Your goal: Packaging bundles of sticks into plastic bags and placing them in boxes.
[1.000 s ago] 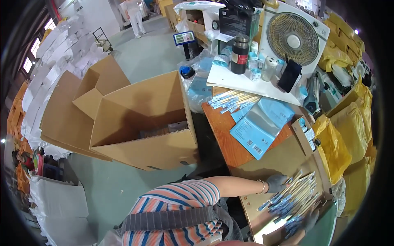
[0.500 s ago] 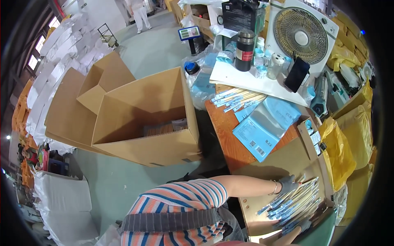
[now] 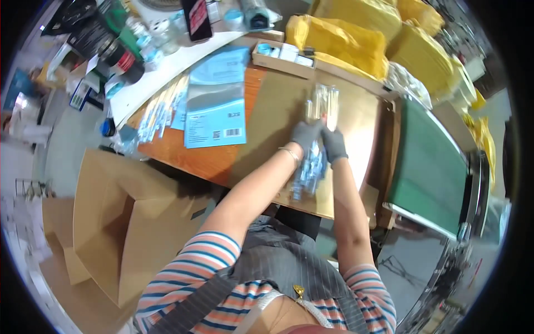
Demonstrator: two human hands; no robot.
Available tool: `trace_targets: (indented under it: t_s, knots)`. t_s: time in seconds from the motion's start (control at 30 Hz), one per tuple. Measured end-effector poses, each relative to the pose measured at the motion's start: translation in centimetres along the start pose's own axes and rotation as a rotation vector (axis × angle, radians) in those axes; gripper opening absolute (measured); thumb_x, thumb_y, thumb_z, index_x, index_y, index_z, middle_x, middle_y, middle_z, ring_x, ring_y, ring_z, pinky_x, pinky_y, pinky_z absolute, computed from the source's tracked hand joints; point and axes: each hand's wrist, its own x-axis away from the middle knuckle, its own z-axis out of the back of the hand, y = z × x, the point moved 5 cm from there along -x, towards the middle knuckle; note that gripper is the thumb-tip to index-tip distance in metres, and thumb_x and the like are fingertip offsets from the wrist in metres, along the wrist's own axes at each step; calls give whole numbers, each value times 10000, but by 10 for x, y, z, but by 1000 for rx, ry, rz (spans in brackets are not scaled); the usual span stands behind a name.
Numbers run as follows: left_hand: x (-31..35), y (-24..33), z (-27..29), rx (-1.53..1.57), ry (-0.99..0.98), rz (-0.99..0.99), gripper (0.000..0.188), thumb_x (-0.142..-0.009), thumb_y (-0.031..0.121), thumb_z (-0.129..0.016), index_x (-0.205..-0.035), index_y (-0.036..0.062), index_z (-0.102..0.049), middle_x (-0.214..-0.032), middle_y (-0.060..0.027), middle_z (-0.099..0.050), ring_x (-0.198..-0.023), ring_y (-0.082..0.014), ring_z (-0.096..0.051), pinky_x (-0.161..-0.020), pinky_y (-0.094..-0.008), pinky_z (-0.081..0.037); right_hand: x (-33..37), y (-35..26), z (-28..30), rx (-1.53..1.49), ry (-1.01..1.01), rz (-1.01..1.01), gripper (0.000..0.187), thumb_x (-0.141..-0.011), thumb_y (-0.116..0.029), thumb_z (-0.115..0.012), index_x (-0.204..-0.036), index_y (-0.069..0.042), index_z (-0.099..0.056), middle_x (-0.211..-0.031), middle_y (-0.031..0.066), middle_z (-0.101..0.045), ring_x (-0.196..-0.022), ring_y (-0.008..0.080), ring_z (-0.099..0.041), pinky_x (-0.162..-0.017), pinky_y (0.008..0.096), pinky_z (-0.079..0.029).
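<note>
A bundle of thin wooden sticks in clear and blue wrappers [image 3: 310, 173] stands between my hands, slightly blurred, its pale ends pointing away from me. My left hand [image 3: 306, 136], in a grey glove with a bracelet at the wrist, closes round its left side. From the right, my right hand [image 3: 335, 146], gloved the same way, presses on the bundle. Beneath both hands lies a brown cardboard surface [image 3: 267, 131]. To the left, flat blue-and-clear pouches [image 3: 216, 127] rest on the orange-brown wooden table [image 3: 225, 166], beside more wrapped sticks [image 3: 161, 111].
A small carton [image 3: 283, 62] with white and blue items borders the cardboard. Yellow bags [image 3: 339, 47] sit beyond it; a green surface [image 3: 428, 167] lies right. A large open box [image 3: 105, 222] stands lower left. A phone [image 3: 197, 21] and dark flask [image 3: 119, 60] occupy the white board [image 3: 150, 83].
The view has swung to the right. My hands, earlier apart over the spread sticks, are now close together around an upright-pointing bundle.
</note>
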Motion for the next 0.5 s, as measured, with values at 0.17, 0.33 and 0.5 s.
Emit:
trace_targets:
  t_s: [0.17,0.33,0.5]
  knots:
    - [81,81,-4,103,-71,-274,601,-694,476,-790,-1059,21,-650,-871,-55,-674,-789,-154,-631,-746,-298,-504,29,-28,7,-570,-40,121,405,-850,-234,-628,-1129,55,-575,-1019,93,-628,-873,147,-593,-773,290,-485]
    - [137,146,24,92,-330,-704,789,-625,319,-865,-1249,27,-479,-1084,-68,-610,-999,-154,-568,-901,-315,-447,78,-119,8,-627,-149,371,491,-811,-178,-686,-1219,23,-502,-1037,73,-613,-915,141,-584,-837,307,-481]
    - [152,117,44,27,-483,-678,1050,-609,250,-867,-1424,61,-232,-1282,-75,-486,-1179,-184,-461,-1032,-326,-349,116,-137,-3,-657,-474,436,950,-644,-99,-820,-1408,-8,-262,-1229,114,-520,-1108,200,-522,-947,337,-439]
